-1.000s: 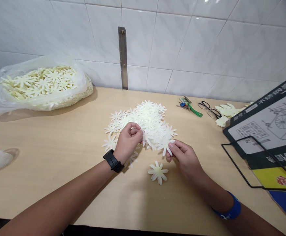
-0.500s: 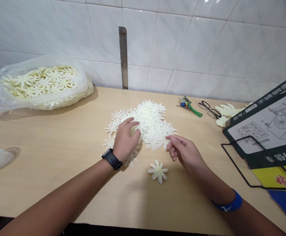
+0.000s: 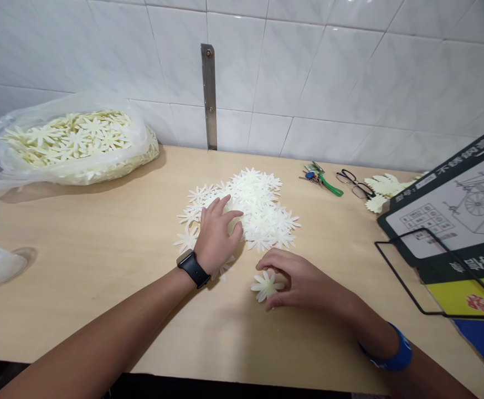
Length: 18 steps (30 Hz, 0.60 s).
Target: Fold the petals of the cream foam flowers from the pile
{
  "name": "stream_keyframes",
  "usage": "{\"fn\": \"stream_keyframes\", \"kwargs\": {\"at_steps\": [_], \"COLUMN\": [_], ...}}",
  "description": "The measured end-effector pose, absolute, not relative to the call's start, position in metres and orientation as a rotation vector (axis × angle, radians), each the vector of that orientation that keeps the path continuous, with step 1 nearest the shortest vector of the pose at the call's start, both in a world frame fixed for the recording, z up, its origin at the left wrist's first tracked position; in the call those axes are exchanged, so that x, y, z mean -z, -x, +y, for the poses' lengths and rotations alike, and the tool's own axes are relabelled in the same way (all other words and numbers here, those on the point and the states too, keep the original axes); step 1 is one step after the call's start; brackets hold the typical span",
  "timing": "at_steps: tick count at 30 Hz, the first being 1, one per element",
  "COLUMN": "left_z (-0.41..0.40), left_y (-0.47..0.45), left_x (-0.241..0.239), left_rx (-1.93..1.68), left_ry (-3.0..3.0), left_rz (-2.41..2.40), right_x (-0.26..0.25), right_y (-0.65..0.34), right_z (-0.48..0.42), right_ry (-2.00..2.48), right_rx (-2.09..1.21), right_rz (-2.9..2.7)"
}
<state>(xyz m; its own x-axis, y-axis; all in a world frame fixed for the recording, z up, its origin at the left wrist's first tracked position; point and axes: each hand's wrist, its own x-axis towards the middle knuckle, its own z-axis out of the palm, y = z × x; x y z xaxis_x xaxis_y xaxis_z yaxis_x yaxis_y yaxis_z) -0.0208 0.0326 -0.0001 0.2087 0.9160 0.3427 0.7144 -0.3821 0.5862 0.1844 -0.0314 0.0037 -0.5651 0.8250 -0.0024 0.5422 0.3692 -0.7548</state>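
A heap of pale cream flower-shaped cutouts (image 3: 258,208) lies on the wooden table (image 3: 101,266). My left hand (image 3: 218,235), with a black watch on its wrist, lies on the heap's left side with the fingers stretched out flat. One single flower cutout (image 3: 262,285) lies apart, nearer to me. My right hand (image 3: 298,281) is curled over it, forefinger above it and thumb below, touching its petals.
A clear plastic bag full of the same cutouts (image 3: 67,141) sits at the back left. Keys with a green tag (image 3: 320,180), glasses (image 3: 354,185) and more cutouts (image 3: 381,188) lie at the back right. A printed board in a black wire stand (image 3: 445,244) fills the right edge.
My right hand has let go of the cutout at the heap's edge and come down toward me onto the single flower. My left hand has gone from pinching a cutout to lying flat on the heap.
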Motion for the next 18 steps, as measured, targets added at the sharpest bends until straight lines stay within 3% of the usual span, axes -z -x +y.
{"fn": "stream_keyframes", "kwargs": {"at_steps": [18], "left_z": [0.0302], "left_y": [0.0207], "left_x": [-0.0019], "left_rx": [-1.263], "left_ry": [-2.204], "left_rz": [1.424], "right_x": [0.0032], "right_y": [-0.1918], "right_z": [-0.0273], "right_ry": [1.025], "right_rx": [-1.050], "right_rz": [-2.314]}}
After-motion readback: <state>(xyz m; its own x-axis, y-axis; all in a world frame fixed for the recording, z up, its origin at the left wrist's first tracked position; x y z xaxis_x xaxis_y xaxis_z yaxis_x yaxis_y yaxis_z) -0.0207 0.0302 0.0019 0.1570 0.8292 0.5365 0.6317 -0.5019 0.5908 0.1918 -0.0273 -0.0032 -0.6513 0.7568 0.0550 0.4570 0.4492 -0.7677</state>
